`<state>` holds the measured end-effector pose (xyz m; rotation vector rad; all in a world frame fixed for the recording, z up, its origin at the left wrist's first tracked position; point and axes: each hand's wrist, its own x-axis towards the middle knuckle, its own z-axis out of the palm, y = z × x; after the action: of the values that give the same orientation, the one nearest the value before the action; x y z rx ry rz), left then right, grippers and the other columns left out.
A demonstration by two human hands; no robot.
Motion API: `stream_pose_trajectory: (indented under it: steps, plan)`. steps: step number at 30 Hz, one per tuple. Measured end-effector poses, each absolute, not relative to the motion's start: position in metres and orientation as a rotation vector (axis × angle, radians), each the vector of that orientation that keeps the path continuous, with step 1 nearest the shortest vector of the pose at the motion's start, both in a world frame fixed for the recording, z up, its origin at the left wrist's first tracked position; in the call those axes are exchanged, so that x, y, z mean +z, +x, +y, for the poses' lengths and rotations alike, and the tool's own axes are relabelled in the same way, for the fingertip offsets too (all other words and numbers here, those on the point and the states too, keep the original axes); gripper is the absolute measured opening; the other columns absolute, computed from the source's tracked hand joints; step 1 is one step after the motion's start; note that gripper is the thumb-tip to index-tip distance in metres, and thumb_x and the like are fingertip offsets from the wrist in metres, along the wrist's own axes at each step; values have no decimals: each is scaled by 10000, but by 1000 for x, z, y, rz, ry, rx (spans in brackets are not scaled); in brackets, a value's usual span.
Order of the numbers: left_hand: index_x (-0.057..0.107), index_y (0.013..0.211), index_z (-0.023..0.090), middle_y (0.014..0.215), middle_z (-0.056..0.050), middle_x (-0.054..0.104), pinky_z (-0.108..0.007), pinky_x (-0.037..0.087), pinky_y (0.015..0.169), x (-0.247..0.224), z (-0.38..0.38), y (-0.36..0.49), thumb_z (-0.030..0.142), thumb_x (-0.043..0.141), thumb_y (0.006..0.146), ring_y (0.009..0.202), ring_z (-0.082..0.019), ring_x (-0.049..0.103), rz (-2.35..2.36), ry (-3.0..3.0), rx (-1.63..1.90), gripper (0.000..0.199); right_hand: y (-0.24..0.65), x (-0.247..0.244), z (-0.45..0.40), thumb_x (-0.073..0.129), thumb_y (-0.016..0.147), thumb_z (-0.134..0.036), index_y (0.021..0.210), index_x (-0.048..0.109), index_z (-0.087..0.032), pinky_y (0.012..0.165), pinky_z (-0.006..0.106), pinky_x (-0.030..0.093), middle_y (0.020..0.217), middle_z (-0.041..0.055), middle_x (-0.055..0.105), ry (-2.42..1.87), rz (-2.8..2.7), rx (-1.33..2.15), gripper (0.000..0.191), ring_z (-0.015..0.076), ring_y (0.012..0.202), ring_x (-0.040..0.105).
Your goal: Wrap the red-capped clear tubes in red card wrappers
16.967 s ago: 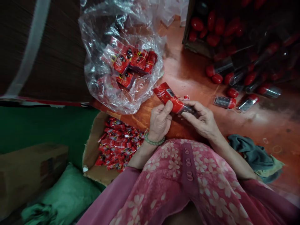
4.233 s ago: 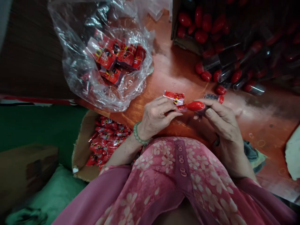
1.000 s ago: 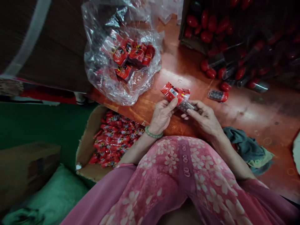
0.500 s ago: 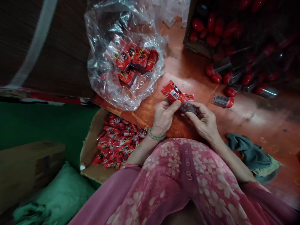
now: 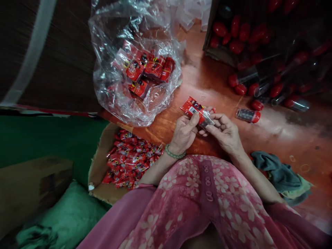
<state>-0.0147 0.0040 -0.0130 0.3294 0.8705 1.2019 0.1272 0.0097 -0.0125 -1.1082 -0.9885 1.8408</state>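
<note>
One red printed packet point(image 5: 193, 108) was gripped by the closed fingers point(image 5: 190, 121) of the left hand point(image 5: 183, 134), and a clear tube point(image 5: 208, 120) with dark contents, pressed against the packet, was pinched by the right hand point(image 5: 224, 133). Packet and tube seemed to be in the middle of being handled as a pair, and a steadier hold on both appeared to be called for next. Just beyond the right fingers, a red-capped tube point(image 5: 248, 115) was left on the red desk point(image 5: 207, 81). Below the left fingers, loose packets point(image 5: 132, 160) were heaped in a cardboard tray point(image 5: 97, 180). Beyond those fingers, more were held in a clear plastic bag point(image 5: 160, 103).

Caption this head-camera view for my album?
Left hand and right hand hold a red barcoded packet and clear tube.
</note>
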Motion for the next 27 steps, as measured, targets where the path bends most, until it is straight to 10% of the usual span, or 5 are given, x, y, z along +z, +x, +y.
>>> stream_pose_trajectory:
  steps: [16,23,27]
  plan:
    - [653,718,133,663,15,582,-219,393,587,10,-5,2,579,886,640,599,-66,458,882,224,1105,510,128,-5,18,934,649,-387,928,589,-260,474,209,575,610,-99,691,-1052,-995,1745,461,107,442,646]
    - [696,737,128,666,0,629,-236,454,638,4,-10,-4,621,834,695,607,-83,521,894,334,1062,514,132,-10,11,938,643,-388,965,608,-264,545,233,594,649,-88,708,-1054,-1087,1769,478,117,510,677]
    - [784,968,158,988,-83,774,-329,550,880,11,-32,-46,545,768,815,912,-195,698,1083,578,973,416,144,-8,4,882,736,-427,1091,641,-255,673,251,602,784,-37,754,-1072,-1325,1718,463,125,662,717]
